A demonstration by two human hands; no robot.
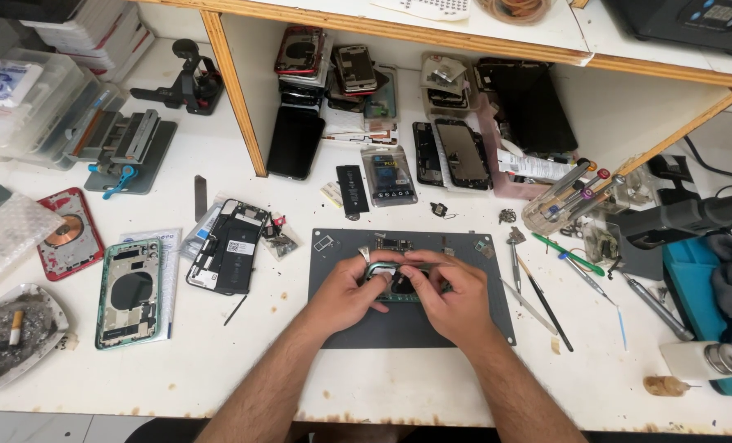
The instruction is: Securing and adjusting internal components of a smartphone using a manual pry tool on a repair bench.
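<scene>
Both hands (407, 291) over half-hidden phone frame (404, 284)

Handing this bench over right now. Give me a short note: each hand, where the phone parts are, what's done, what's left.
Left hand and right hand: both grip the green phone frame over the dark work mat, fingertips pressing at its top edge.
Parts: a second green housing lies open at left beside an opened black phone; tweezers and drivers lie right of the mat.
Done: the held frame is open.
Left: cannot tell; the hands hide the inside.
</scene>
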